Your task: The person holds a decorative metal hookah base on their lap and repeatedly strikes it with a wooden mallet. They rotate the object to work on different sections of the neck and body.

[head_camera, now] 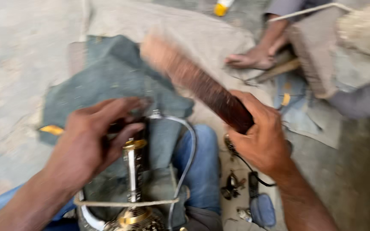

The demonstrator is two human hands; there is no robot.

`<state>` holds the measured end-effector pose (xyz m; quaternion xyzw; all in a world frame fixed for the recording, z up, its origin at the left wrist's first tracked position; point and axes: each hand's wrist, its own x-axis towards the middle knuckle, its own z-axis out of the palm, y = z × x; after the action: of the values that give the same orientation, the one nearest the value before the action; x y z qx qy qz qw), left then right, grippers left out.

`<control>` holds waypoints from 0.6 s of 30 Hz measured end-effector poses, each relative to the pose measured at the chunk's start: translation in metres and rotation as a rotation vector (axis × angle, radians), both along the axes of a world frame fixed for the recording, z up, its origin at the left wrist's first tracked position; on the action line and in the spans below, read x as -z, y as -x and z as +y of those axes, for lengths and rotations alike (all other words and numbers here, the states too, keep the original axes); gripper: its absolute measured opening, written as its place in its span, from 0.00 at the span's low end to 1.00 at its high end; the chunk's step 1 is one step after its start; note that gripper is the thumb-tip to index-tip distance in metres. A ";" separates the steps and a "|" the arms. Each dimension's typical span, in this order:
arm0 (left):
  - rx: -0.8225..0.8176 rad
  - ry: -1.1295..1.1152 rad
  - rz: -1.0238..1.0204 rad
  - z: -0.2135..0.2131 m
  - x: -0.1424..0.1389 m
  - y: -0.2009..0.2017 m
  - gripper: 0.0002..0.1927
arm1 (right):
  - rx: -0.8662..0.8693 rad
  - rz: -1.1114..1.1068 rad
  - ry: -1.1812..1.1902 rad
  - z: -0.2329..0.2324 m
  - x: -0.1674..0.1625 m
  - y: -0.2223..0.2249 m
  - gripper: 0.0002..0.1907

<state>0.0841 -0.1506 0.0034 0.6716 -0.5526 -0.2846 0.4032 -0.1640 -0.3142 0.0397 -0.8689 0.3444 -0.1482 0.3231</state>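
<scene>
The right hand [262, 139] is closed firmly around the lower end of a long dark wooden bar [202, 87], which slants up toward 11 o'clock and is blurred along its upper half, so its far end cannot be made out clearly. The left hand [93, 137] is curled, fingers half closed, over the top of an upright metal stem [132, 171] with a brass collar; it appears to pinch a small dark part at the stem's head, though blur leaves this uncertain. The stem stands at 6 o'clock between the person's knees, on a brass base [133, 220] bound with a cord [125, 204]. For a sound stroke, the left hand should hold the stem steady and keep its fingers below the bar's path. A grey cloth [108, 77] lies behind the stem at 12 o'clock. A white hose [185, 141] loops beside the stem and could snag the bar. Small metal fittings [234, 186] lie at 4 o'clock. Another person's bare foot [251, 60] rests at 2 o'clock, well apart.
</scene>
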 end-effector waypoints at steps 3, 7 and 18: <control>-0.060 -0.044 -0.023 0.009 -0.004 0.002 0.21 | 0.262 -0.264 -0.262 0.016 -0.010 -0.002 0.25; -0.049 -0.039 -0.150 0.015 0.017 0.005 0.18 | -0.107 0.257 0.358 0.018 -0.020 0.012 0.31; -0.371 -0.100 0.495 0.039 0.146 -0.025 0.20 | 0.282 -0.091 -0.771 0.084 0.142 0.127 0.31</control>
<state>0.1087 -0.1116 -0.1425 0.6902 -0.2911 -0.3880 0.5370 -0.2913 -0.2299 -0.1020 -0.6212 0.4757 -0.0892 0.6163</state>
